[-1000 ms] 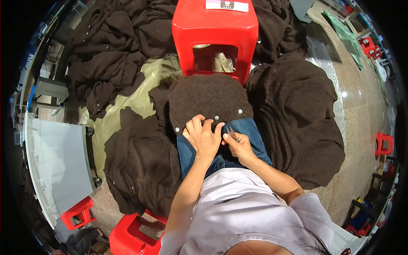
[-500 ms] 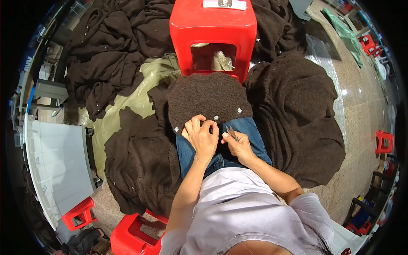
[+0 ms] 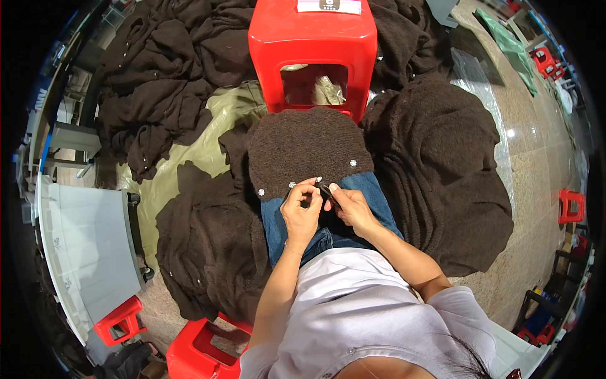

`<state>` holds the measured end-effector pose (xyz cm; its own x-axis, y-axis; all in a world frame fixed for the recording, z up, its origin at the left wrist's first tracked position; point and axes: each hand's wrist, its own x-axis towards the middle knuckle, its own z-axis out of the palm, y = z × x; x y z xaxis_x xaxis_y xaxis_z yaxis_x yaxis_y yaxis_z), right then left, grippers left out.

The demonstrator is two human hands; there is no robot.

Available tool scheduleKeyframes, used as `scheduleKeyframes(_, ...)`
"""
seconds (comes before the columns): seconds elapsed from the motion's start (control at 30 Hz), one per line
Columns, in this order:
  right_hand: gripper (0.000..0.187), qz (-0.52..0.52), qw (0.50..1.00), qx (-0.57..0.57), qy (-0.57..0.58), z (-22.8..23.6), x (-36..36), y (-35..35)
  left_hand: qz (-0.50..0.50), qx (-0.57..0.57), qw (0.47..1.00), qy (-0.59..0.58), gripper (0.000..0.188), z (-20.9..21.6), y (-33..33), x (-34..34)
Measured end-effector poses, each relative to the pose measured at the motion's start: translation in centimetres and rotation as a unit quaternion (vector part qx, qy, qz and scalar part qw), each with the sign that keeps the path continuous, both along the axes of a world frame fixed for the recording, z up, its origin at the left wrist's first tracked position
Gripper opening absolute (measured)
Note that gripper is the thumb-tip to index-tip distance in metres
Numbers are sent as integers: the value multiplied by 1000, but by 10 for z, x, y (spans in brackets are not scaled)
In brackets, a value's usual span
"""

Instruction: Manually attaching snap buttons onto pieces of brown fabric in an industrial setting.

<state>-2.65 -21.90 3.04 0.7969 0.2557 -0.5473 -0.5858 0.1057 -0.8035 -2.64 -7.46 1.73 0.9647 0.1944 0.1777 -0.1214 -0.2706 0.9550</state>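
Note:
A dark brown knit garment [image 3: 309, 142] lies over my jean-clad thighs, with several sparkly round buttons [image 3: 353, 163] along its near edge. My left hand [image 3: 300, 211] pinches that edge beside a middle button, its fingertips close together; any thread between them is too small to make out. Thread snips [image 3: 326, 190] are closed in my right hand [image 3: 351, 208]. Their dark blades point up and left at the edge, close by my left fingertips and partly hidden by my fingers.
Beyond my knees stands a red plastic stool [image 3: 312, 44]. Brown knit garments are heaped on both sides, a large pile [image 3: 442, 183] to my right and another [image 3: 208, 240] to my left. Yellowish plastic sheeting [image 3: 189, 158] lies beneath. A white wheeled bin [image 3: 91, 246] stands far left.
My right hand has brought the snips up and left to the garment's edge beside my left fingertips. The left hand has shifted slightly, and a button left of it now shows.

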Motion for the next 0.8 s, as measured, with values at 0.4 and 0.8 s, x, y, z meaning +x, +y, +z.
scheduleKeyframes(0.4,53,-18,999,-35,-20,-10,5,6,-15,-5,1000,9,10,-3,2,-3)
scheduleKeyframes(0.8,53,-156,987,23,28,-4,-15,-19,41,51,998,20,11,10,-13,3)
